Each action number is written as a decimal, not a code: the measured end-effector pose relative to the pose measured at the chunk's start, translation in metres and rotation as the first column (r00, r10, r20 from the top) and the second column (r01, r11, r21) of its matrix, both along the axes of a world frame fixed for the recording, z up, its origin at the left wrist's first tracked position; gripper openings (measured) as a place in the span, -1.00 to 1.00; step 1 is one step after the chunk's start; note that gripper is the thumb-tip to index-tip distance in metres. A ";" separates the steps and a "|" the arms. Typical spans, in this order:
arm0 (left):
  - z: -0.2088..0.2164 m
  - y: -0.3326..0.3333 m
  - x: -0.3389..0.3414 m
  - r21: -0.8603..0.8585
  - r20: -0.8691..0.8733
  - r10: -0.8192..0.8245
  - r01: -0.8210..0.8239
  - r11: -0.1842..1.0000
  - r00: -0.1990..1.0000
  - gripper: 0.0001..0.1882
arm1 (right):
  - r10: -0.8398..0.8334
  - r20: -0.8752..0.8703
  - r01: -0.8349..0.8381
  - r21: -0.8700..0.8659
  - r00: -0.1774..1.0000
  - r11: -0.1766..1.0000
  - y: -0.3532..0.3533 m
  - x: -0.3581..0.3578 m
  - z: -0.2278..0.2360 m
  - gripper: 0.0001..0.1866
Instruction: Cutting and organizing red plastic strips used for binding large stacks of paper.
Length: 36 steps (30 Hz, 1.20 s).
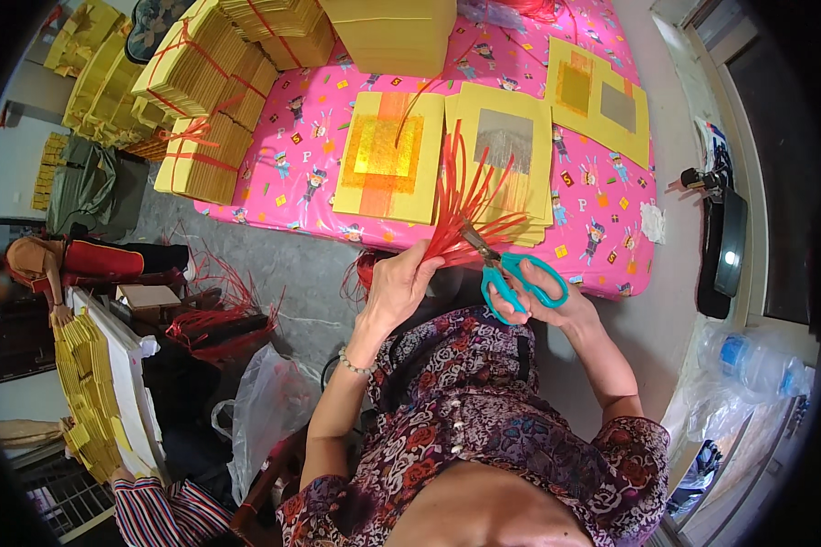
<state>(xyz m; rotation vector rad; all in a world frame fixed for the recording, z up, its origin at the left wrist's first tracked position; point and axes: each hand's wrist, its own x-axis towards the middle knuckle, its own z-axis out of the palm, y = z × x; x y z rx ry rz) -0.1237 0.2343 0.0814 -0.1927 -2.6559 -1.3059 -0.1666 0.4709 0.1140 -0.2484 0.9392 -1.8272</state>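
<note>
My left hand (pixel 398 286) is closed around the lower end of a bundle of red plastic strips (pixel 453 196), whose loose ends fan up and out over the table edge. In my right hand (pixel 570 310) are scissors with teal handles (pixel 556 294), fingers through the loops. The blades point up and left and lie against the strips, close to my left fingers; how far apart they are I cannot tell. Beyond the strips lie yellow paper sheets with a gold square (pixel 389 150) and a stack of sheets with a silver square (pixel 504 141).
A pink patterned cloth (pixel 283 187) covers the table. Tied yellow paper stacks (pixel 201 68) stand at its far left. More sheets (pixel 597 100) lie at right. Two other people, one in a striped sleeve (pixel 169 510), handle folded yellow paper (pixel 91 397) at left. A plastic bag (pixel 269 410) hangs nearby.
</note>
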 end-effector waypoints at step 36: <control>0.010 0.013 -0.006 0.288 0.168 0.170 -0.213 0.934 0.971 -0.70 | 0.041 -0.209 -0.019 0.106 0.977 0.994 -0.020 0.008 0.014 -0.45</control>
